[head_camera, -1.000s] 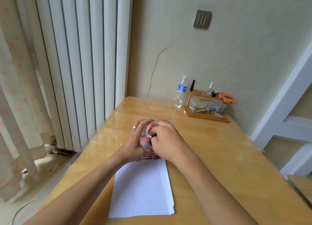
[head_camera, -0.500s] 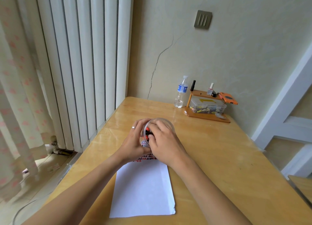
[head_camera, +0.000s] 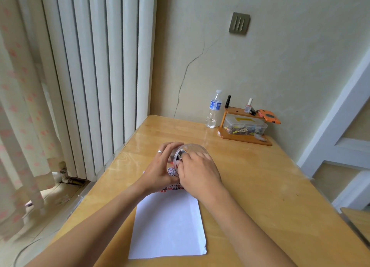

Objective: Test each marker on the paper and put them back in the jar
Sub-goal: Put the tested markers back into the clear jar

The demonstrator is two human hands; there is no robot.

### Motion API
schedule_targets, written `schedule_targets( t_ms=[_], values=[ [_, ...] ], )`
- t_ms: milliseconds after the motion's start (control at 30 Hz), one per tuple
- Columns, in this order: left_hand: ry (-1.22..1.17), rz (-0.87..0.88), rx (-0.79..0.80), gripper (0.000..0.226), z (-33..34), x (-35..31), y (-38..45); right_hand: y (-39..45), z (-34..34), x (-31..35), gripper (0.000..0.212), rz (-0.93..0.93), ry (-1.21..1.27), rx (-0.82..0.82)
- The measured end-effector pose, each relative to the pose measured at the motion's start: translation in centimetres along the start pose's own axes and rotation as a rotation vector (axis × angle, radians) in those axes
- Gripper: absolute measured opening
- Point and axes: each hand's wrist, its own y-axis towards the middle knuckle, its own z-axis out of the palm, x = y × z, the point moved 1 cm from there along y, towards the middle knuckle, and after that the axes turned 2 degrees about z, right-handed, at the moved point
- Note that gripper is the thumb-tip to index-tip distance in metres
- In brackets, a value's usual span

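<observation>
A clear plastic jar [head_camera: 192, 149] stands on the wooden table [head_camera: 250, 178] just beyond the top edge of a white sheet of paper [head_camera: 168, 224]. My left hand [head_camera: 160, 166], with a ring on one finger, grips the jar's left side. My right hand [head_camera: 198, 174] covers the jar's mouth, its fingertips curled in among the markers [head_camera: 181, 154], whose dark and red ends show at the rim. Which marker the fingers hold is hidden. Small red and black test marks [head_camera: 172, 187] line the paper's top edge, partly under my hands.
A water bottle [head_camera: 213, 110] stands at the back by the wall. Beside it a small wooden shelf [head_camera: 244, 136] carries a clear box of small items, nail polish and an orange device. A tall white radiator [head_camera: 96, 76] and curtain stand left of the table.
My right hand has slid a little forward over the jar's mouth and its fingers have gone deeper among the markers. My left hand keeps its grip on the jar.
</observation>
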Motion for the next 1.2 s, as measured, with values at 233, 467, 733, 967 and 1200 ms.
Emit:
schedule_targets(
  t_ms=[233,467,733,967,1200],
  values=[
    [0.02,0.012,-0.009,0.092,0.3,-0.1,0.0,0.5,-0.4,-0.7,0.038,-0.026,0.167,0.028],
    [0.016,0.028,0.012,0.096,0.4,0.0,-0.1,0.8,-1.2,-0.6,0.034,0.072,0.353,0.117],
    [0.025,0.016,0.034,0.098,0.4,0.0,-0.2,1.1,-2.4,-1.5,0.006,-0.103,0.252,0.367],
    [-0.2,-0.162,-0.079,0.096,-0.1,-0.3,-0.1,0.7,-2.6,-2.0,0.024,-0.214,0.563,-0.342],
    [-0.357,-0.286,-0.051,0.106,0.4,-0.2,-0.3,-0.6,1.2,-6.1,0.045,0.131,0.751,-0.48]
  ],
)
